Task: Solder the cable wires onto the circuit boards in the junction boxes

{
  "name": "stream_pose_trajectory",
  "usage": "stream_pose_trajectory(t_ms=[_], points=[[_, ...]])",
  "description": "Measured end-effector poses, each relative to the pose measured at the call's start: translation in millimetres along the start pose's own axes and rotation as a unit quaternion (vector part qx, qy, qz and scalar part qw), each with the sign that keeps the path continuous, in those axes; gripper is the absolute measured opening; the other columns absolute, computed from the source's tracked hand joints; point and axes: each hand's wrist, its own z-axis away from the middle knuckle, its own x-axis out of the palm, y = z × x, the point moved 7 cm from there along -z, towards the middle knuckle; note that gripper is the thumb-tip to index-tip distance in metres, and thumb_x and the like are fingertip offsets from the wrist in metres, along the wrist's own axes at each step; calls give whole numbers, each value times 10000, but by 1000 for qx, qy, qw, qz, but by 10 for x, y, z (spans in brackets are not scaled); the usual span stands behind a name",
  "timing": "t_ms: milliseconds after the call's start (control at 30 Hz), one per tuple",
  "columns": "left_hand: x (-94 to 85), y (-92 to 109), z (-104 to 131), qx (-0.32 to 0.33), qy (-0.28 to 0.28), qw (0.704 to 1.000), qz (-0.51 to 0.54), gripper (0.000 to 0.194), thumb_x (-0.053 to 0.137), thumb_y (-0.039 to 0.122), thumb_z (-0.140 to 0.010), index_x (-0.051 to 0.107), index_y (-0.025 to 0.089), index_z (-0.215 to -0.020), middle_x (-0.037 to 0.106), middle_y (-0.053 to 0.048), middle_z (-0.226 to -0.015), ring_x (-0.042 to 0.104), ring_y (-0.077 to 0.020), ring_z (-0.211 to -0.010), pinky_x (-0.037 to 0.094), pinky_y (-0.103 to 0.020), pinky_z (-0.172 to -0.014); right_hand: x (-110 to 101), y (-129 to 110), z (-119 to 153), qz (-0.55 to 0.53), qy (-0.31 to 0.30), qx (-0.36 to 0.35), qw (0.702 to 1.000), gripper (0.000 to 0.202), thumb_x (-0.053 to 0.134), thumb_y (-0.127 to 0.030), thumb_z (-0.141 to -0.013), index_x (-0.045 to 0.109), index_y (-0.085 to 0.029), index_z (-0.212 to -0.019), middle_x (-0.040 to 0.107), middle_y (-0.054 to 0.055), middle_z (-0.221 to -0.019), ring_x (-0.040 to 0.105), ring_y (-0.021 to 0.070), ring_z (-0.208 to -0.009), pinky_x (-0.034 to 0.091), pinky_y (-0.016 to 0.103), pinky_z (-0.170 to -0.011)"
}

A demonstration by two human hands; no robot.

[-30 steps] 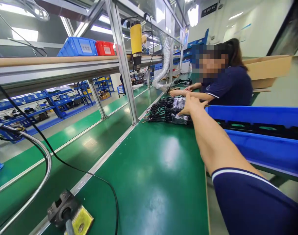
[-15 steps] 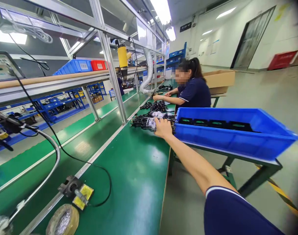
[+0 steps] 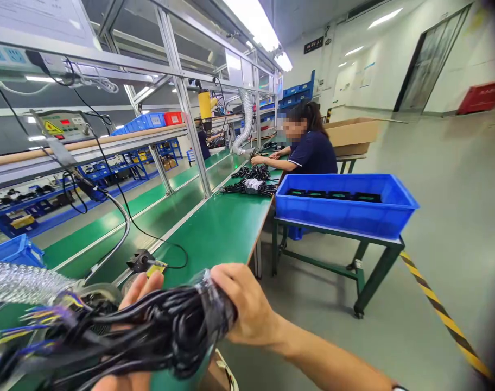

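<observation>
A thick bundle of black cables [image 3: 162, 326] fills the lower left of the view, with bare coloured wire ends pointing left. Clear film wraps its right end, where my right hand [image 3: 247, 304] is closed round it. My left hand [image 3: 139, 293] is under and behind the bundle; its fingertips show above and below the cables, which hide the palm. Farther along the green workbench [image 3: 215, 228] lies another film-wrapped cable bundle [image 3: 253, 187], with more black cables [image 3: 251, 172] behind it.
A blue bin [image 3: 345, 214] holding black parts stands on a green-legged stand at the right. A person [image 3: 312, 141] works at the bench beyond. A soldering iron holder [image 3: 140, 260] and a silver duct [image 3: 23, 282] are at the left.
My right hand has come back from the far bundles towards me with one cable bundle in it. My left hand has come into view at the bundle. The view has shifted.
</observation>
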Motion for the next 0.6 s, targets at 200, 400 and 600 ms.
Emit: stream_pose_trajectory(t_ms=[200, 400, 600], points=[[-626, 499, 440, 67, 184, 980, 43, 262, 579, 387, -770, 663, 270, -988, 738, 56, -941, 648, -222, -1073, 554, -377, -968, 193, -647, 65, -54, -41, -56, 996, 842, 597, -414, -744, 230, -226, -1478, 562, 147, -1177, 557, 302, -982, 430, 463, -837], [-730, 632, 455, 183, 43, 970, 154, 284, 741, 326, -548, 518, 227, -693, 570, 107, -522, 615, -101, -602, 551, -262, -784, 497, -752, -1, -284, -290, -23, 913, 1018, 765, -654, -574, 419, -154, -1389, 573, 174, -1289, 557, 320, -1148, 419, 436, -971], [-1022, 543, 543, 130, 102, 985, 48, 645, 838, 590, -539, 640, 205, -1016, 719, -58, -1010, 637, -276, -1084, 477, -404, -996, 859, -866, -48, -277, -341, -31, 898, 848, 830, -474, -509, 553, -178, -1254, 688, 85, -1096, 660, 245, -908, 512, 338, -798]])
